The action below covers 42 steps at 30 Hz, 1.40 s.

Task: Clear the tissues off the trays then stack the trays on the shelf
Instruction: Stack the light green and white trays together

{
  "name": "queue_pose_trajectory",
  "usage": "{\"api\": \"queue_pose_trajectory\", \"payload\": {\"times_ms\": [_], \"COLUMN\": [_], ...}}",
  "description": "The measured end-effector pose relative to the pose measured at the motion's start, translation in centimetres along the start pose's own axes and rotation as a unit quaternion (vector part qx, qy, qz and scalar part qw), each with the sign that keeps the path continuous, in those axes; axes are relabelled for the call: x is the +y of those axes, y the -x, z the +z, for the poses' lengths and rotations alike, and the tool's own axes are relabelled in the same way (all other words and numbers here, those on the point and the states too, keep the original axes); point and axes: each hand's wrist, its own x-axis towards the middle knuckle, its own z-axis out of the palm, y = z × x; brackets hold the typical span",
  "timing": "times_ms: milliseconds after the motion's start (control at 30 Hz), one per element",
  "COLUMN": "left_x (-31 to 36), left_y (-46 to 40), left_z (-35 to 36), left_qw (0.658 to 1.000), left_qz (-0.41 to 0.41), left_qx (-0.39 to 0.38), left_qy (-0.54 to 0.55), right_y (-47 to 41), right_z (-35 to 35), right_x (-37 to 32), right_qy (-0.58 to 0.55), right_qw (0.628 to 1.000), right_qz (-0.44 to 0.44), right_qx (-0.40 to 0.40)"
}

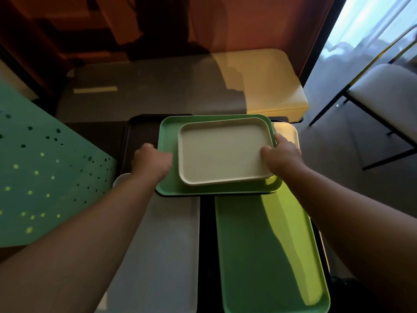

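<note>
Hands hold a small stack of trays between them, seen from above. The left hand curls over the left edge of a green tray, its grip clenched on the rim. The right hand grasps the right side of the stack, thumb resting on the rim of a cream tray that sits nested inside the green one. Both trays look bare, with no tissue visible on them.

Just beneath the held stack, a thin dark edge shows, though whether it is another tray cannot be told. Beyond the left grip lies a dark brown tray. Just past the right grip, a pale yellow tray corner peeks out.

Nearer the person, between the forearms, a long grey tray lies below the left grip and a long light-green tray below the right grip, side by side on a dark worktop.

Far beyond the stack is a cushioned bench; a chair stands well off to the right.
</note>
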Motion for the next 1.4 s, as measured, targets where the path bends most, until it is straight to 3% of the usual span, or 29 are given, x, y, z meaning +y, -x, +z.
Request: {"api": "queue_pose_trajectory", "payload": {"times_ms": [100, 200, 333, 400, 467, 500, 567, 733, 933, 1000, 1100, 1200, 1300, 1400], "left_x": [-0.8, -1.0, -0.7, -0.8, -0.9, -0.8, -0.7, -0.1, -1.1, -1.1, -0.9, -1.0, -1.0, -0.9], "left_y": [1.3, 2.3, 3.8, 3.8, 4.1, 4.7, 7.1, 13.2, 13.8, 14.2, 14.8, 14.9, 14.7, 14.8], "left_z": [0.3, -0.3, -1.6, -2.6, -3.1, -2.7, -0.5, 4.8, 4.8, 4.4, 3.8, 3.6, 3.4, 3.4], "left_qw": [0.999, 0.997, 0.975, 0.93, 0.835, 0.789, 0.748, 0.746, 0.788, 0.794, 0.802, 0.801, 0.783, 0.814], "left_qz": [0.014, 0.042, 0.097, 0.057, 0.008, -0.012, -0.051, -0.094, -0.08, -0.068, -0.052, -0.045, -0.065, -0.075], "left_qx": [-0.035, -0.023, -0.027, -0.043, -0.094, -0.132, -0.177, -0.207, -0.215, -0.246, -0.283, -0.304, -0.322, -0.267], "left_qy": [-0.007, 0.068, 0.198, 0.36, 0.542, 0.6, 0.637, 0.626, 0.571, 0.552, 0.523, 0.514, 0.528, 0.51], "right_y": [0.3, 1.2, 3.9, 5.5, 7.0, 7.8, 10.3, 17.6, 18.3, 16.7, 15.2, 14.8, 15.1, 16.1], "right_z": [0.1, -0.6, -2.0, -2.7, -2.9, -2.4, -1.0, 2.8, -2.7, -4.8, -6.5, -7.3, -6.6, -5.2], "right_x": [0.1, -0.4, 0.3, 1.7, 3.1, 3.7, 4.7, 8.0, 12.1, 12.6, 12.7, 12.5, 12.2, 12.1], "right_qy": [-0.043, -0.091, -0.255, -0.354, -0.445, -0.482, -0.534, -0.579, -0.622, -0.609, -0.511, -0.465, -0.416, -0.35], "right_qw": [0.999, 0.996, 0.966, 0.932, 0.885, 0.861, 0.826, 0.795, 0.76, 0.765, 0.823, 0.846, 0.893, 0.932], "right_qz": [-0.005, -0.002, 0.025, 0.076, 0.137, 0.159, 0.18, 0.18, 0.175, 0.166, 0.149, 0.124, 0.069, 0.024], "right_qx": [-0.013, -0.01, -0.021, -0.021, -0.017, -0.018, -0.01, -0.01, -0.079, -0.132, -0.197, -0.231, -0.159, -0.093]}}
